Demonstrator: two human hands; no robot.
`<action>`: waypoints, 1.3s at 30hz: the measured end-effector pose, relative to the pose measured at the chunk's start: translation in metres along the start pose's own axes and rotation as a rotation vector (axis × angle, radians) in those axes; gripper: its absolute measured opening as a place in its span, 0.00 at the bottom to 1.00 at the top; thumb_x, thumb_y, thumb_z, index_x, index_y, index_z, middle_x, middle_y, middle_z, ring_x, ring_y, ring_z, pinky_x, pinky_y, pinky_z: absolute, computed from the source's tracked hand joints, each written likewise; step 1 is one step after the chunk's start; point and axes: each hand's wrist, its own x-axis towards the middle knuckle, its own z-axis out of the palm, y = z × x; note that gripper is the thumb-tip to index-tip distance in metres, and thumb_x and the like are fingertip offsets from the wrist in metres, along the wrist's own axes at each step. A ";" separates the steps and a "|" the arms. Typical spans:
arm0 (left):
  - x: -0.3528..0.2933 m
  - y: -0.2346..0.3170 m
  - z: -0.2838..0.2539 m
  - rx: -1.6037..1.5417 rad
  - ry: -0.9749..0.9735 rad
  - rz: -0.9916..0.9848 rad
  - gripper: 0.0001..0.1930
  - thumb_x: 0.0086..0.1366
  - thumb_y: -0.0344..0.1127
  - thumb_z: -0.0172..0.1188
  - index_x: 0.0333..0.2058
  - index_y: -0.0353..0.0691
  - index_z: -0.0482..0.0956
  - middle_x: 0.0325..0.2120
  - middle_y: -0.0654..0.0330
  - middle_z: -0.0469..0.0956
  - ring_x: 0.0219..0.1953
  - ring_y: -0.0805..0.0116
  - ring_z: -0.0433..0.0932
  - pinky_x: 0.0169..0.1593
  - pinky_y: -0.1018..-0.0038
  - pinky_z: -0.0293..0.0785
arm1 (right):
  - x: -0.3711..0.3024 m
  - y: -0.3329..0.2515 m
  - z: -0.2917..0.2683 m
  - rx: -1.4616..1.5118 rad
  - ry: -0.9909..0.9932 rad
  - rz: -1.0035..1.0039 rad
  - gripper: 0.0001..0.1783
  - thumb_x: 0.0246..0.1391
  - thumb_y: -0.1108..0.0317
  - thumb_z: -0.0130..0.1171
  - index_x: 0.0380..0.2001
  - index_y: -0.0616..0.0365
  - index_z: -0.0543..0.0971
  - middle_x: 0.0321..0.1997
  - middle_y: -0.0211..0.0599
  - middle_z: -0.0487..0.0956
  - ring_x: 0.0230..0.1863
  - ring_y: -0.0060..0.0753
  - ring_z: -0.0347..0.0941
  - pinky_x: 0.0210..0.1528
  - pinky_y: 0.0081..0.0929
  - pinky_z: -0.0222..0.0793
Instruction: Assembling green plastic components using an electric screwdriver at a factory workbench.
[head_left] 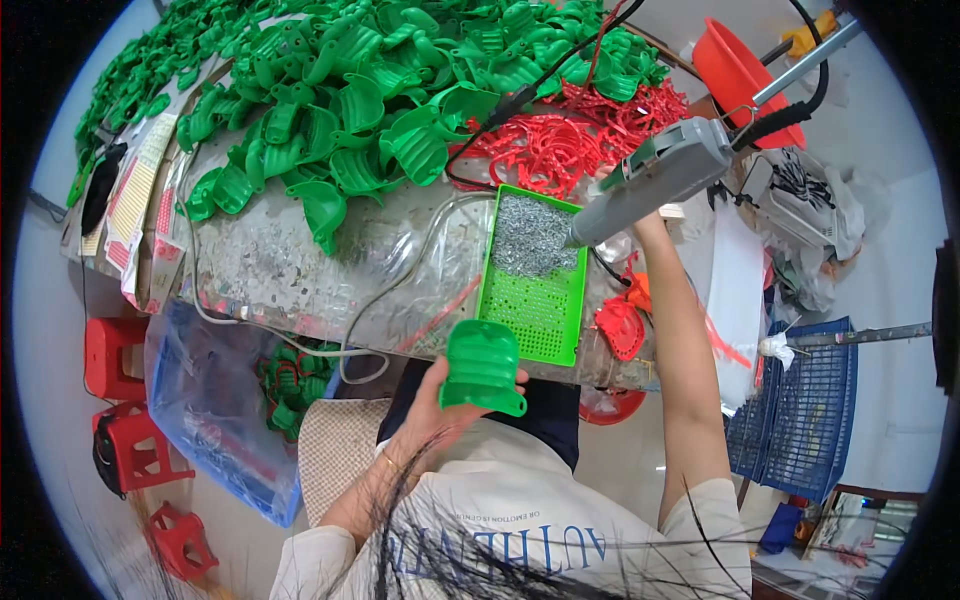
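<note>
My left hand (pixel 431 402) grips a curved, ribbed green plastic shell (pixel 481 362) by its sides, in front of my lap. My right arm stretches forward over the bench, and the right hand (pixel 648 225) lies mostly behind a grey electric screwdriver (pixel 650 180). That tool hangs at a slant, and its body hides the fingers. Below its tip is a bright green perforated tray (pixel 578 335), with a heap of small silvery metal pieces (pixel 535 238) in its far part. A red-orange curved plastic piece (pixel 620 328) rests right of the tray.
Green shells (pixel 350 110) are piled across the back of the bench (pixel 290 262), beside tangled red straps (pixel 540 150). A grey cable (pixel 420 262) crosses the bench. A blue lined bin (pixel 215 400) with green parts stands at left near red stools (pixel 135 440). Blue crates (pixel 810 410) are at right.
</note>
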 end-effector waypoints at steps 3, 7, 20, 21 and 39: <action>0.000 -0.009 0.001 0.017 -0.007 -0.050 0.42 0.60 0.67 0.47 0.61 0.36 0.59 0.53 0.41 0.69 0.54 0.49 0.70 0.57 0.55 0.66 | 0.025 0.062 0.038 0.041 0.080 0.272 0.12 0.48 0.64 0.64 0.32 0.60 0.77 0.28 0.35 0.78 0.33 0.25 0.74 0.36 0.27 0.69; -0.006 -0.012 -0.006 -0.013 0.010 -0.047 0.42 0.60 0.66 0.48 0.61 0.36 0.59 0.53 0.41 0.69 0.54 0.49 0.70 0.58 0.56 0.66 | 0.024 0.037 0.047 -0.506 0.177 0.364 0.13 0.46 0.62 0.66 0.30 0.59 0.77 0.27 0.36 0.79 0.35 0.33 0.77 0.38 0.32 0.70; -0.002 -0.006 -0.009 -0.244 -0.085 -0.014 0.35 0.66 0.59 0.44 0.62 0.39 0.56 0.57 0.45 0.65 0.59 0.51 0.66 0.61 0.54 0.61 | -0.077 -0.118 -0.077 -0.166 0.159 0.500 0.16 0.58 0.63 0.54 0.45 0.59 0.79 0.35 0.35 0.81 0.39 0.22 0.75 0.42 0.21 0.68; -0.004 -0.005 -0.007 -0.261 -0.047 -0.016 0.35 0.66 0.59 0.44 0.62 0.39 0.56 0.57 0.45 0.65 0.59 0.51 0.66 0.61 0.54 0.61 | -0.093 -0.154 -0.073 -0.219 0.084 0.515 0.15 0.58 0.64 0.54 0.46 0.60 0.79 0.36 0.32 0.80 0.37 0.20 0.73 0.41 0.19 0.67; 0.009 -0.022 0.013 -0.063 0.039 0.068 0.31 0.64 0.53 0.52 0.61 0.47 0.58 0.56 0.59 0.66 0.58 0.61 0.67 0.58 0.52 0.66 | -0.180 -0.282 0.030 -0.112 -0.282 0.341 0.10 0.55 0.71 0.57 0.40 0.63 0.78 0.32 0.32 0.78 0.30 0.17 0.73 0.34 0.18 0.69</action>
